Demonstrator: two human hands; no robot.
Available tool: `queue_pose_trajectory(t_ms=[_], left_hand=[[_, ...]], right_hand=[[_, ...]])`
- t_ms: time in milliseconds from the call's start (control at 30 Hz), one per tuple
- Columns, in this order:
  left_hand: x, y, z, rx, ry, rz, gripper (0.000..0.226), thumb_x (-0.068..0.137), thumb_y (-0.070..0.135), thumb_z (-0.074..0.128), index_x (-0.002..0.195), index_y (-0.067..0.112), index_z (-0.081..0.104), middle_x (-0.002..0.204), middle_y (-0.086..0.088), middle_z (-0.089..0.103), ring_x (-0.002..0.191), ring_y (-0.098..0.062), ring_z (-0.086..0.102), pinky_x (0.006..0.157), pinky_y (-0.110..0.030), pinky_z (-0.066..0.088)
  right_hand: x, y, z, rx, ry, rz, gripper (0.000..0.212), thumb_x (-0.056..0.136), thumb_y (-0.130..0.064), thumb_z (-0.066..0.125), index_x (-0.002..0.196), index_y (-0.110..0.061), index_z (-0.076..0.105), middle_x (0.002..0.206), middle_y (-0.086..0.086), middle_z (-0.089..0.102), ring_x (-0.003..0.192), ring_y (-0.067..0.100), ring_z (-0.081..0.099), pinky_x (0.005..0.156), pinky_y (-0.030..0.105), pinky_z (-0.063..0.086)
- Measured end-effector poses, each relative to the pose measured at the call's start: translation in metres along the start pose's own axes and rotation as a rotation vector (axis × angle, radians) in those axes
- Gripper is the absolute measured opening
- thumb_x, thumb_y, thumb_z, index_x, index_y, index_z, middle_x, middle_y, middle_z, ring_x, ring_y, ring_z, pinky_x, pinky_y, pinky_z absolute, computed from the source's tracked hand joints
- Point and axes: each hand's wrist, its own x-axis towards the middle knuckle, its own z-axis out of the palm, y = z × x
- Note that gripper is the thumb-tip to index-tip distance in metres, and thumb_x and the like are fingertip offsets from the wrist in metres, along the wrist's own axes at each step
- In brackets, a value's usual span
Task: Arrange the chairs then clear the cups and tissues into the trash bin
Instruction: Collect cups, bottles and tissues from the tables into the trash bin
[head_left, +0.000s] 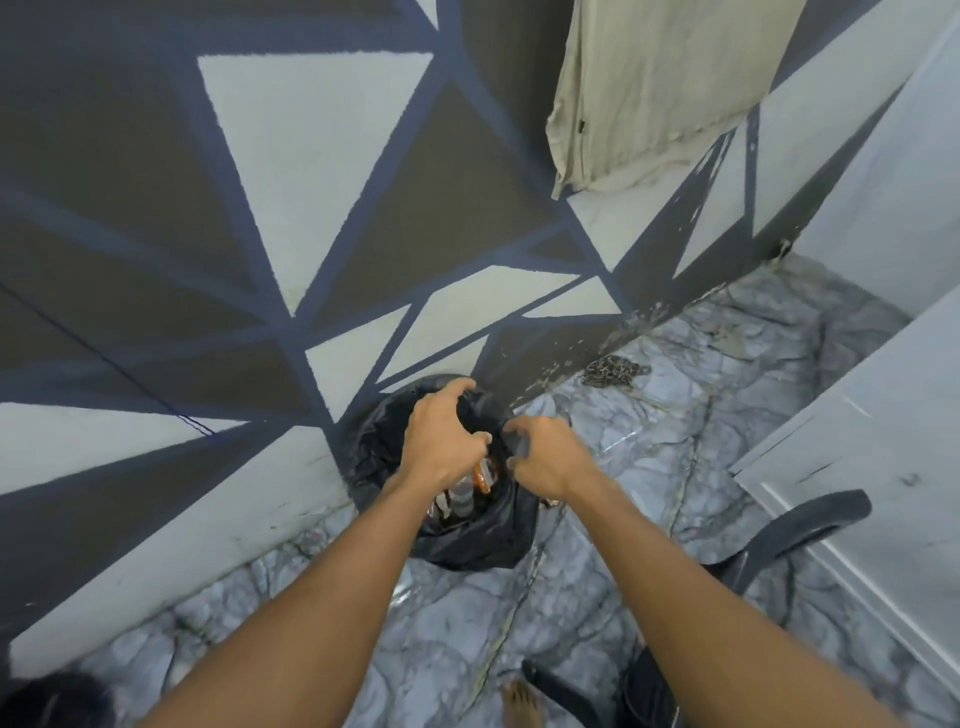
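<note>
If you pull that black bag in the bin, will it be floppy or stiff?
Probably floppy: the black bag is crumpled and creased all over, like thin plastic. It looks a bit shiny, so it may feel slippery. With a bottle and orange wrappers inside, it would likely sag when lifted.

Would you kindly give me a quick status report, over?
Left hand over trash bin, fingers loosely curled, empty. Right hand at bin's rim, grip unclear. Litter inside the bin. Chair to the right, not in the way.
</note>
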Motion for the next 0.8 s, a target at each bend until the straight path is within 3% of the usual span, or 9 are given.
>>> queue_pose_trajectory(t_ms=[133,233,300,567,700,800], left_hand=[[-0.019,0.026,0.007,0.004,-0.061,0.121,0.058,0.077,0.021,0.08,0.13,0.025,0.058,0.124,0.003,0.064,0.113,-0.017,0.058,0.098,-0.034,0.049],[-0.04,0.058,0.021,-0.048,-0.117,0.226,0.046,0.078,0.017,0.077,0.122,0.025,0.064,0.115,0.004,0.067,0.109,-0.014,0.061,0.092,-0.027,0.05],[-0.06,0.087,0.039,-0.073,-0.165,0.334,0.042,0.077,0.017,0.077,0.116,0.026,0.066,0.109,0.006,0.069,0.102,-0.012,0.064,0.09,-0.03,0.054],[-0.192,0.215,0.142,-0.058,-0.508,0.754,0.045,0.073,0.017,0.08,0.116,0.02,0.068,0.109,0.001,0.072,0.097,-0.014,0.065,0.088,-0.031,0.054],[-0.269,0.261,0.202,0.014,-0.728,0.876,0.059,0.075,0.015,0.078,0.132,0.021,0.06,0.127,0.0,0.065,0.114,-0.015,0.06,0.092,-0.021,0.044],[-0.323,0.285,0.254,0.09,-0.855,0.947,0.069,0.072,0.022,0.08,0.137,0.025,0.054,0.133,0.0,0.061,0.12,-0.019,0.058,0.097,-0.029,0.047]], right_hand=[[-0.028,0.009,-0.02,0.022,0.091,0.008,0.038,0.079,-0.021,0.062,0.118,-0.022,0.064,0.111,0.007,0.069,0.105,0.03,0.063,0.082,0.038,0.055],[-0.069,0.026,-0.044,0.052,0.221,0.058,0.043,0.082,-0.023,0.063,0.125,-0.02,0.062,0.124,0.009,0.065,0.115,0.029,0.059,0.09,0.04,0.053],[-0.105,0.045,-0.058,0.085,0.328,0.103,0.045,0.082,-0.019,0.065,0.127,-0.016,0.061,0.125,0.009,0.065,0.117,0.027,0.058,0.095,0.04,0.051],[-0.306,0.169,-0.079,0.144,0.649,0.508,0.047,0.08,-0.02,0.062,0.127,-0.025,0.061,0.123,0.006,0.066,0.114,0.028,0.06,0.092,0.036,0.049],[-0.403,0.225,-0.07,0.216,0.74,0.701,0.054,0.081,-0.021,0.064,0.134,-0.022,0.056,0.134,0.002,0.06,0.124,0.023,0.054,0.101,0.034,0.042],[-0.466,0.259,-0.058,0.284,0.81,0.803,0.053,0.078,-0.02,0.065,0.131,-0.022,0.059,0.129,0.001,0.063,0.119,0.022,0.057,0.099,0.033,0.044]])
